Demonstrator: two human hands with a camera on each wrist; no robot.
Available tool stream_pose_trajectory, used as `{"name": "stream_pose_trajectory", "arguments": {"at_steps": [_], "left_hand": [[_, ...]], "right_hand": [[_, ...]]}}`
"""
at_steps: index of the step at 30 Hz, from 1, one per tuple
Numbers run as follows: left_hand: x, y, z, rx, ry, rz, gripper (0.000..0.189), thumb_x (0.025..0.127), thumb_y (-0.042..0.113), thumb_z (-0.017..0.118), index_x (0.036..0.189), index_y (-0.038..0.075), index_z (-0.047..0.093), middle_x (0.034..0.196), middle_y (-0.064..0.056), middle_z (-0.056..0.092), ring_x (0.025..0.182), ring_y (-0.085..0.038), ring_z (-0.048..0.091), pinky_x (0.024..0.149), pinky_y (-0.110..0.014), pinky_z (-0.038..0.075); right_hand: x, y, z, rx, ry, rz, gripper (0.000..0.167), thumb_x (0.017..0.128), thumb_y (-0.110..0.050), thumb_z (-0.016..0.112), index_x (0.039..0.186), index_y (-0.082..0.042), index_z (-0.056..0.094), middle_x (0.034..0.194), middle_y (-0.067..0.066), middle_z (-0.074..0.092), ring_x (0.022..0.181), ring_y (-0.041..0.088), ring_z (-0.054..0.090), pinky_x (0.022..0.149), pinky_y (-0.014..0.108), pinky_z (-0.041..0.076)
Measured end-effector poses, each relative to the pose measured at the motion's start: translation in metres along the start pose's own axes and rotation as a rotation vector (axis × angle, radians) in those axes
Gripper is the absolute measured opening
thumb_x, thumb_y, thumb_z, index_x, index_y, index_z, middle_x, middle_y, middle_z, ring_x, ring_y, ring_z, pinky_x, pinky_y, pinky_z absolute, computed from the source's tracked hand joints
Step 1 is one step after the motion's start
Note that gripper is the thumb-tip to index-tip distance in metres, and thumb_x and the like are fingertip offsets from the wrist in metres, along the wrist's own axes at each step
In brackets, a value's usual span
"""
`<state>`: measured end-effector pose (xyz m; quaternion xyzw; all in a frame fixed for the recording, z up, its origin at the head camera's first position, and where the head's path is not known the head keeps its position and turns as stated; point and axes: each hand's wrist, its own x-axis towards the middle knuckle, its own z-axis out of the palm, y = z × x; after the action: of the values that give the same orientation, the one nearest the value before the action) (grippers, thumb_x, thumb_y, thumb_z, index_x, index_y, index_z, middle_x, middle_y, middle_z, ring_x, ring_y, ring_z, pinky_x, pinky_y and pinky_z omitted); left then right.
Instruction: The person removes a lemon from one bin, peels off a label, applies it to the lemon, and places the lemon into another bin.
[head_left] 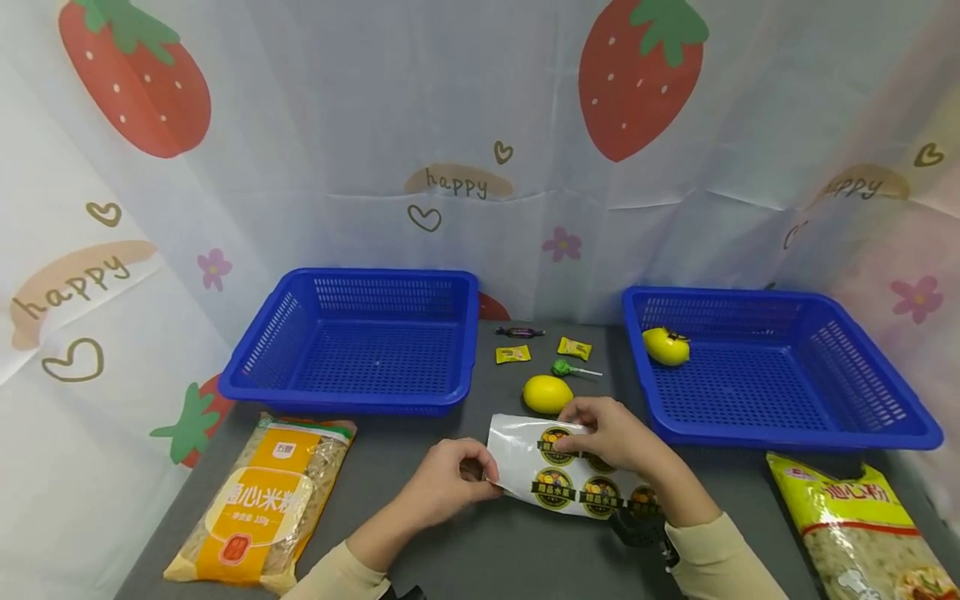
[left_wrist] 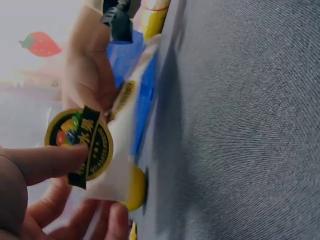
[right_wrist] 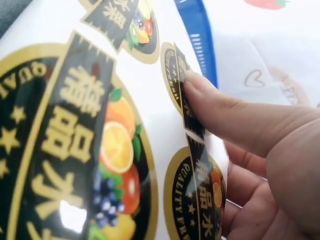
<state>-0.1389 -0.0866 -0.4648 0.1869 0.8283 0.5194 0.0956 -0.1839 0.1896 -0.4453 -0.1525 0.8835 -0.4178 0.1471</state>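
Observation:
My right hand holds a white sheet of stickers, thumb on top and fingers beneath. Round black-and-gold fruit stickers cover part of the sheet; its left end is bare white. My left hand is right at the sheet's left edge. In the left wrist view, it pinches a single round fruit sticker, its fingertip on the printed face. Just behind the sheet lies a yellow lemon. Another lemon, with a dark patch on it, sits in the right blue basket.
A second blue basket stands at the back left. Between the baskets lie a green lollipop, two yellow-wrapped sweets and a dark-wrapped candy. Bags of dry pasta flank the work area, one left, one right.

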Motion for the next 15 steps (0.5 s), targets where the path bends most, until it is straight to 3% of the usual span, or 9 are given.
{"name": "stream_pose_trajectory", "arguments": {"at_steps": [5, 7, 11, 15], "left_hand": [[-0.001, 0.000, -0.002, 0.092, 0.079, -0.040, 0.014, 0.077, 0.011, 0.084, 0.074, 0.014, 0.071, 0.115, -0.011, 0.068, 0.089, -0.017, 0.067, 0.071, -0.023, 0.055], [-0.001, 0.001, -0.003, 0.098, 0.096, -0.068, 0.013, 0.079, 0.014, 0.083, 0.075, 0.013, 0.071, 0.122, -0.015, 0.067, 0.089, -0.020, 0.068, 0.072, -0.025, 0.056], [-0.001, 0.004, -0.004, 0.038, 0.083, -0.108, 0.012, 0.083, 0.016, 0.080, 0.083, 0.010, 0.069, 0.104, -0.010, 0.074, 0.081, -0.013, 0.066, 0.068, -0.025, 0.053], [-0.001, 0.008, -0.003, -0.037, 0.052, -0.127, 0.014, 0.087, 0.015, 0.077, 0.091, 0.008, 0.066, 0.080, -0.003, 0.073, 0.066, -0.008, 0.056, 0.057, -0.022, 0.042]], "right_hand": [[0.007, 0.011, 0.012, -0.059, -0.002, 0.032, 0.024, 0.086, -0.030, 0.082, 0.089, -0.013, 0.065, 0.081, -0.003, 0.064, 0.071, 0.014, 0.053, 0.065, 0.029, 0.044], [0.010, 0.013, 0.019, -0.110, 0.013, 0.052, 0.025, 0.085, -0.031, 0.082, 0.087, -0.014, 0.064, 0.080, -0.004, 0.062, 0.070, 0.014, 0.050, 0.065, 0.030, 0.042], [0.015, 0.013, 0.032, -0.234, 0.072, 0.099, 0.025, 0.084, -0.035, 0.082, 0.087, -0.017, 0.065, 0.080, -0.004, 0.061, 0.070, 0.015, 0.050, 0.065, 0.033, 0.043], [0.016, 0.010, 0.040, -0.362, 0.129, 0.116, 0.025, 0.082, -0.040, 0.082, 0.091, -0.021, 0.068, 0.092, -0.006, 0.069, 0.083, 0.015, 0.060, 0.083, 0.043, 0.047]]}}
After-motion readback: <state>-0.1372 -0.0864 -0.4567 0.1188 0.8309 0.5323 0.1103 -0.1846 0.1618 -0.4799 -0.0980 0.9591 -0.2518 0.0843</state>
